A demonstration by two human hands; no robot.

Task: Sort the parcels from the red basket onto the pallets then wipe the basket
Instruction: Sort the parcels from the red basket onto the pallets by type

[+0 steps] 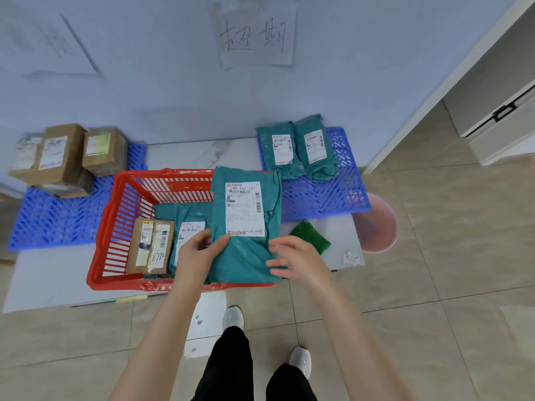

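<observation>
A red basket (121,215) sits on a low white slab. My left hand (197,253) pinches the lower left edge of a teal parcel (246,256) and holds it upright over the basket, its white label facing me. My right hand (295,261) is beside the parcel's lower right edge with fingers spread; whether it touches is unclear. Inside the basket lie a brown box (150,244) and another teal bag (188,224). Two teal bags (298,149) lie on the right blue pallet (327,195). Brown boxes (63,157) stand on the left blue pallet (52,221).
A green cloth (311,235) lies on the slab right of the basket. A pink bucket (379,227) stands on the tiled floor beyond the slab's right edge. A handwritten paper sign (256,36) hangs on the wall. My feet (234,316) are near the slab's front edge.
</observation>
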